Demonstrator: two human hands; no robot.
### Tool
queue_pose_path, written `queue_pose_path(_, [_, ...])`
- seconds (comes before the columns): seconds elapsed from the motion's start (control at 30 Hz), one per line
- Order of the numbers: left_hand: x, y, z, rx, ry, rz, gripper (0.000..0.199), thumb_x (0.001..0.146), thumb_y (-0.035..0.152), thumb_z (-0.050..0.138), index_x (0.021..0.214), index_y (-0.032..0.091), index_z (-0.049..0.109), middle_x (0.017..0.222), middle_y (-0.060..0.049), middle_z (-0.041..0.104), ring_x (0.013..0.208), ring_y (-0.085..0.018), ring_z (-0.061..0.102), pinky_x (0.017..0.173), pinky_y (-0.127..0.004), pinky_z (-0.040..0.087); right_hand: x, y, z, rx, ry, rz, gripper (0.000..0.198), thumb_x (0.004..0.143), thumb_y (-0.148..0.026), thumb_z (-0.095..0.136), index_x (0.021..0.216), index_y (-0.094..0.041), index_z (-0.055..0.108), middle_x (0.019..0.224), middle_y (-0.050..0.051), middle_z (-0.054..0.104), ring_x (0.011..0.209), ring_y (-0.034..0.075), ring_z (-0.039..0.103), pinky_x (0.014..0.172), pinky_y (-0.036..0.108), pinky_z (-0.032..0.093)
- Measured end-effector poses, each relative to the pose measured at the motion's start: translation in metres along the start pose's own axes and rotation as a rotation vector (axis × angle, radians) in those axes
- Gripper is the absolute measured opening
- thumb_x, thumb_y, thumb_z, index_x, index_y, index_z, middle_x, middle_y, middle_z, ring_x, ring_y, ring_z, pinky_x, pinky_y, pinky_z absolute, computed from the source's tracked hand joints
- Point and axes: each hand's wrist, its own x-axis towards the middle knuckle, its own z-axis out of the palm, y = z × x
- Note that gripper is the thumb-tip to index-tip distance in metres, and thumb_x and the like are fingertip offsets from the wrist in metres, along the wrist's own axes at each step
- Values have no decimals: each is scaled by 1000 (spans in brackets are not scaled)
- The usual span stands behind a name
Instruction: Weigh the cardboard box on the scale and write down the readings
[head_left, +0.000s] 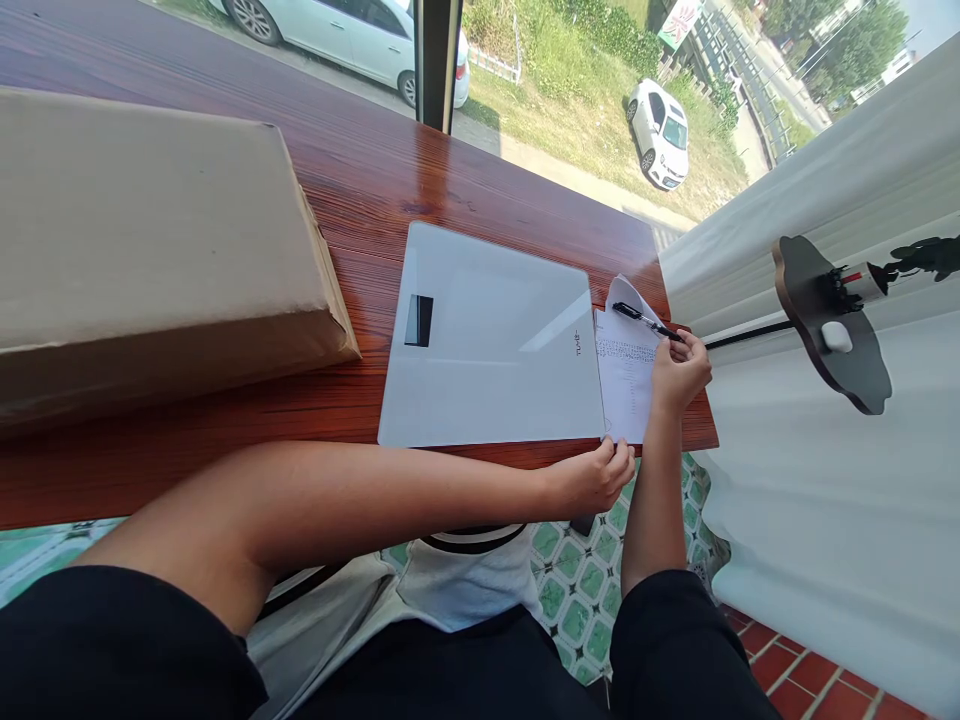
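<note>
One pen, one printed sheet, one white board, one cardboard box on the wooden counter.

The right hand (679,372) pinches the black pen (645,321) over the sheet (624,375), the pen's long axis slanting up and away to the left. The left hand (596,478) grips the sheet's near corner at the counter (360,180) edge, fingers curled. The white board (491,340) lies just left of the sheet; the box (150,240) sits farther left.

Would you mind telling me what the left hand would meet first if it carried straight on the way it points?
Probably the right forearm, just beyond the left hand at the paper's near corner; depth is unclear.
</note>
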Motion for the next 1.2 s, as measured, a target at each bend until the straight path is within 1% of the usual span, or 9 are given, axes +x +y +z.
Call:
queue_pose_path(0.17, [0,-1,0,-4,-3,10,45,97,21,33,126,17,67,130,-14,64,119,-27,60,93,-45,47,-1,-1,2,-82,-8,-25,29,82,-28,59,102,-11,71,87,10,73,74,18,69,74,29,56])
queue_pose_path(0.27, [0,-1,-1,-11,-15,10,45,96,20,34,126,18,67,131,-14,63,120,-28,59,93,-45,47,-1,-2,2,-143,-28,-26,27,84,-31,57,98,-12,71,86,10,73,74,19,69,74,30,53])
queue_pose_path(0.43, [-1,-1,-1,-30,-9,5,43,96,22,38,126,17,68,131,-15,63,120,-28,59,94,-45,48,-1,-2,2,-237,-88,-34,25,84,-32,58,95,-14,71,84,9,73,78,21,68,81,32,51])
queue_pose_path(0.57, [0,-1,0,-35,10,5,43,96,20,36,125,15,68,130,-15,64,118,-27,61,93,-44,49,-1,0,3,-298,-128,-43,22,83,-31,59,92,-16,72,80,7,72,74,21,66,78,33,49])
queue_pose_path(0.73, [-1,-4,-3,-37,-2,18,44,96,19,34,125,15,67,132,-14,64,119,-26,61,94,-42,48,-3,-3,4,-234,-105,-106,21,84,-31,57,94,-16,69,78,5,69,68,17,61,72,29,46])
queue_pose_path(0.83, [-2,-7,-6,-39,-16,28,43,96,19,35,124,16,68,132,-13,64,119,-26,61,95,-42,48,-5,-10,5,-196,-100,-188,22,87,-36,57,86,-16,66,75,4,65,65,15,57,69,28,43])
queue_pose_path(0.97, [-4,-10,-9,-51,-16,49,42,97,21,37,124,15,68,133,-15,63,120,-27,61,97,-44,48,-8,-18,7,-210,-161,-263,33,94,-40,46,76,-17,61,73,5,64,66,16,54,70,29,40])
queue_pose_path(1.07, [-4,-13,-11,-76,-17,60,41,97,22,38,124,13,67,133,-16,63,119,-28,61,97,-44,48,-9,-21,7,-190,-217,-285,36,97,-38,40,77,-17,62,75,6,66,69,16,55,73,29,40])
queue_pose_path(1.2, [-4,-20,-18,-103,9,106,38,96,22,41,121,12,67,131,-17,64,119,-28,62,97,-43,49,-11,-22,6,-184,-242,-298,39,99,-37,36,76,-17,61,75,7,65,72,17,56,75,30,40])
